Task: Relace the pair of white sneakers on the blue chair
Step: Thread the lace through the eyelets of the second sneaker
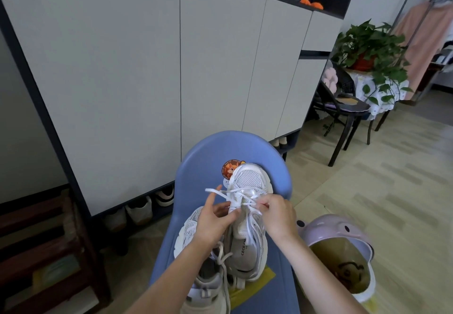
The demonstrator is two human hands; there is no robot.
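Two white sneakers lie on the blue chair (208,157). The right sneaker (248,181) points its mesh toe at the chair back. Its white lace (218,192) crosses the upper eyelets and one end sticks out to the left. My left hand (215,218) pinches the lace at the sneaker's left side, index finger raised. On the sneaker's right side, my right hand (275,212) pinches another stretch of the lace. The left sneaker (188,230) lies under my left wrist, largely hidden.
A third, beige shoe (208,286) rests at the chair's front edge. A pink stool (343,247) stands tipped at the right. A tall white cabinet (147,68) with shoes beneath rises behind the chair. A dark chair (343,108) and potted plant (370,49) are at far right.
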